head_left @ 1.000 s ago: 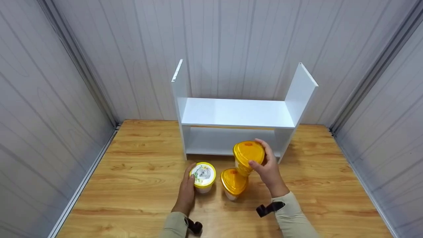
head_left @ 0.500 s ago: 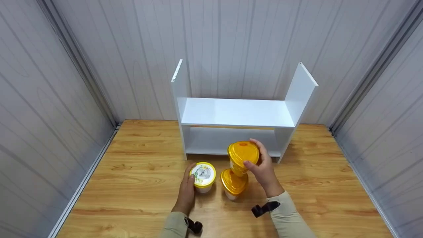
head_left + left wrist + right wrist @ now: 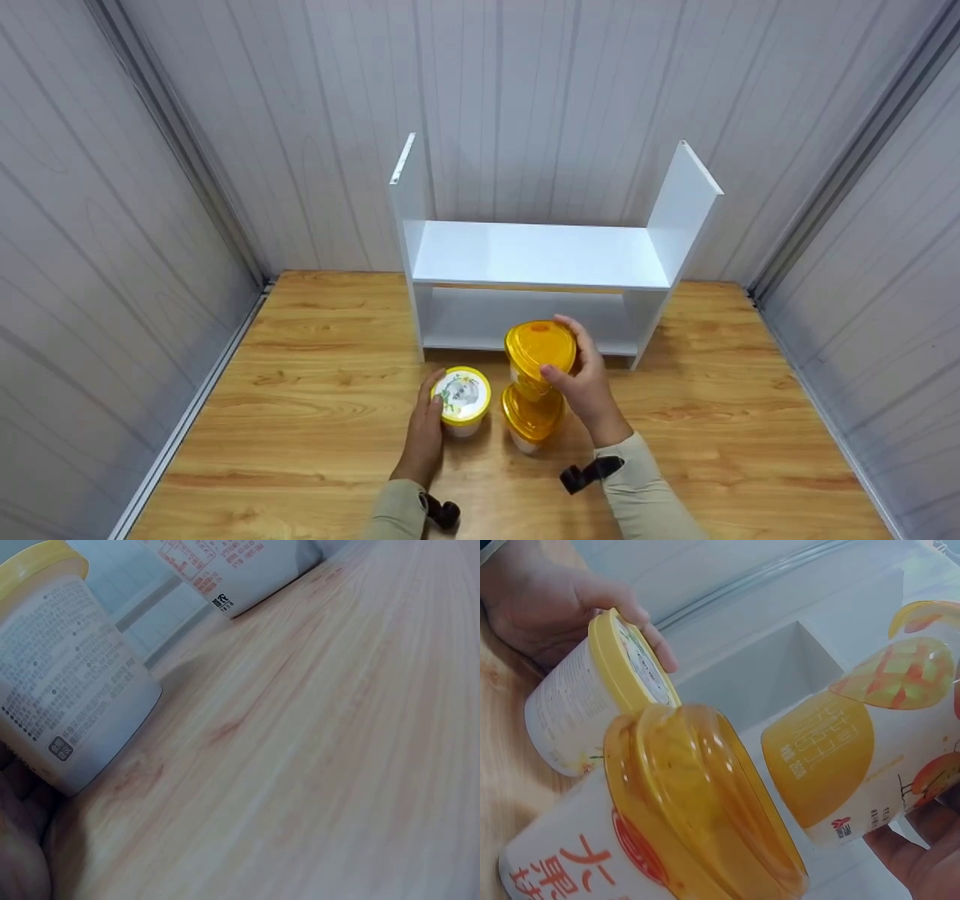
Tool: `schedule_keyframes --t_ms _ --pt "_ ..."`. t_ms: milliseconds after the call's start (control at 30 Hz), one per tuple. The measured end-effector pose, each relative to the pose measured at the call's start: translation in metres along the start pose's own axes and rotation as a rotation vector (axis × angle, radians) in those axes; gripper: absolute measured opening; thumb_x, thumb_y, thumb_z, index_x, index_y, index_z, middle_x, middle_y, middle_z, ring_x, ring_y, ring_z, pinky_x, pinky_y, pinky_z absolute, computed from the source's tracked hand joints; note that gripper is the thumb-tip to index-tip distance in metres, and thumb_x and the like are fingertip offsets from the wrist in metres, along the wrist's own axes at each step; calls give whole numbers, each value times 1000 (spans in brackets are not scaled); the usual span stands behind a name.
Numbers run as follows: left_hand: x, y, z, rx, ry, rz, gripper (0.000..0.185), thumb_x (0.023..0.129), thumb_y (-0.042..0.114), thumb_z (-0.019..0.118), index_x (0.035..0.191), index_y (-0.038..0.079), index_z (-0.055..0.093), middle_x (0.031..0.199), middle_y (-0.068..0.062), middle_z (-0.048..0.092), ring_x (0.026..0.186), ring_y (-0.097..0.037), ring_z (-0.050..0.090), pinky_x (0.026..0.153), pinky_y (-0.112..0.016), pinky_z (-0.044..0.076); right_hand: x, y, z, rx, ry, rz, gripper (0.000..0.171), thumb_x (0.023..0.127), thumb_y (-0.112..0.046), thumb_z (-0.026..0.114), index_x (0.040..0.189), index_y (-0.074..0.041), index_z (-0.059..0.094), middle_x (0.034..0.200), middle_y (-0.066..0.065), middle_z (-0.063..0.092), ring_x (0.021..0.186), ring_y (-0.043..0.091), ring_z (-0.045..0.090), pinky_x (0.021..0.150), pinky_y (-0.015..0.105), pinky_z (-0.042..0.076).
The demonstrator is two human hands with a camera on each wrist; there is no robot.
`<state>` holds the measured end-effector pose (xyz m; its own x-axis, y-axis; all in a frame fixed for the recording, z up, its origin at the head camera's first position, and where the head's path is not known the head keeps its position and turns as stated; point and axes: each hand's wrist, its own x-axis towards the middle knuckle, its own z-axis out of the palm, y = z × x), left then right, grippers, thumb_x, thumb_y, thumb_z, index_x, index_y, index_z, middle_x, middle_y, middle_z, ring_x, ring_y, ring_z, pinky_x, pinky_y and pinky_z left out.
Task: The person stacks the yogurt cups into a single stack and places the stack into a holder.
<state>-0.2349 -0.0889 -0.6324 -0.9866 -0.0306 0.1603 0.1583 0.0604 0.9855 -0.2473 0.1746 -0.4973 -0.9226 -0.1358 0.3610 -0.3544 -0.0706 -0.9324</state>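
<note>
My left hand rests around the left side of a white paper cup with a yellow-rimmed lid, which stands on the wooden surface. In the right wrist view, fingers of that hand lie over the lid's rim. My right hand grips a fruit-printed cup with an amber plastic lid, thumb on the near side and fingers behind. It hangs tilted above a second amber-lidded cup standing on the surface. A narrow gap shows between the two in the right wrist view.
Behind the cups stands a white two-level shelf unit with tall side panels. Pale panelled walls enclose the wooden tabletop at the back and on both sides.
My right hand has moved left with its amber-lidded cup, bringing it more directly over the standing amber-lidded cup. My left hand and its cup have stayed in place.
</note>
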Motion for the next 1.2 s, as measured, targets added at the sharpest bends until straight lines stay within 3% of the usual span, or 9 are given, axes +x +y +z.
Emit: schedule_keyframes --t_ms 333,867,1200 --pt "1 -2 2 -36 24 -8 42 108 20 36 150 23 45 155 -12 43 146 -30 32 119 -55 18 0 1 9 28 -28 -13 87 84 -28 79 153 0 34 136 18 53 118 34 56 100 35 51" --pt "0 -1 2 -25 41 -16 42 109 15 36 149 22 45 159 -12 37 149 -31 27 121 -56 16 -1 2 24 -8 -31 42 82 85 -25 77 153 -5 36 137 15 54 118 32 57 101 38 50" --pt "0 0 2 -88 18 -75 41 110 21 36 149 25 44 160 -10 34 149 -29 25 120 -56 16 -1 4 30 -9 -57 14 85 84 -30 78 152 -2 35 133 17 55 113 33 59 96 37 53"
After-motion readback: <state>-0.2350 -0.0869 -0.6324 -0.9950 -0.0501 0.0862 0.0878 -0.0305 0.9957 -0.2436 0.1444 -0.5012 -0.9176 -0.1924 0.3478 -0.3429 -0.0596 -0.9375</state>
